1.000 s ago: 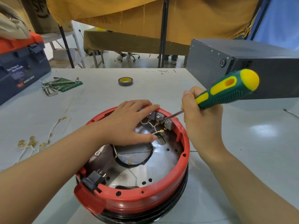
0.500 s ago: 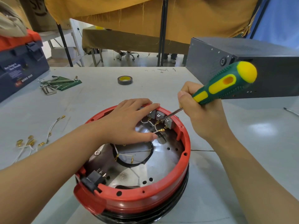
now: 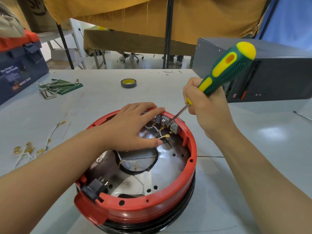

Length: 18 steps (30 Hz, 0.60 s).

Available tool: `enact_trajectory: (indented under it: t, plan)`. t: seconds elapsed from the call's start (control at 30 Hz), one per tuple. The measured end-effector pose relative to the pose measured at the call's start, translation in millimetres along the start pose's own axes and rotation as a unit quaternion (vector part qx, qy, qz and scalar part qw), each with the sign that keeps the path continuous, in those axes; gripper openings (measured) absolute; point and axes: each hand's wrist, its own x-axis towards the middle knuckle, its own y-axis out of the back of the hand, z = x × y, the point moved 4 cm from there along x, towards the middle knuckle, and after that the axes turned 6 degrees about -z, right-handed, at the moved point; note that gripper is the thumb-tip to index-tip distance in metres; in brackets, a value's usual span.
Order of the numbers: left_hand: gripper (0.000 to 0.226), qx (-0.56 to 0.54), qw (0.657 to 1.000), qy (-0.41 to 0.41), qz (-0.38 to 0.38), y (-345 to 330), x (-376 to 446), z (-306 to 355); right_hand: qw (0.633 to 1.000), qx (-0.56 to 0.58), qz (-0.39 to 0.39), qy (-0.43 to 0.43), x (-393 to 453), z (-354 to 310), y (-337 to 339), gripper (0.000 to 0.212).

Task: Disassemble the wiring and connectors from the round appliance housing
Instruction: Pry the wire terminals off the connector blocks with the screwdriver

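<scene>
Fingers of your left hand (image 3: 133, 125) lie straight and spread, pressing flat over the far rim and inside of the round red plastic appliance housing (image 3: 152, 203); your right hand (image 3: 206, 112) curls tight round the green-and-yellow screwdriver (image 3: 226, 68). Your grey worktable (image 3: 104, 98) carries the housing at near centre, open side up on a black base; inside it sit a shiny metal plate with a round dark-edged opening, a black plug socket (image 3: 96, 188) at the near-left wall, and three grey terminal blocks (image 3: 164, 120) at the far wall; white wires with brass spade connectors (image 3: 166, 136) run below those blocks. The screwdriver's long axis slants from its yellow butt up at the right down-left to the tip, which meets the blocks. A dark grey metal box (image 3: 278, 78) stands at far right, a blue toolbox (image 3: 18, 68) at far left; hex keys (image 3: 50, 92), a tape roll (image 3: 128, 83) and loose removed wires (image 3: 30, 149) lie apart on the table.
</scene>
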Motion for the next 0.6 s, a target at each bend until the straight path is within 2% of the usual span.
enact_trajectory:
  t: [0.3, 0.6]
  plan:
    - [0.087, 0.004, 1.0, 0.001, 0.001, -0.2, -0.2, 0.4, 0.999, -0.046, -0.01, -0.01, 12.0, -6.6, -7.0, 0.023]
    - [0.085, -0.002, 1.0, -0.004, 0.009, -0.6, -0.3, 0.0, 0.996, -0.054, -0.02, 0.061, -5.3, -10.2, -4.5, 0.031]
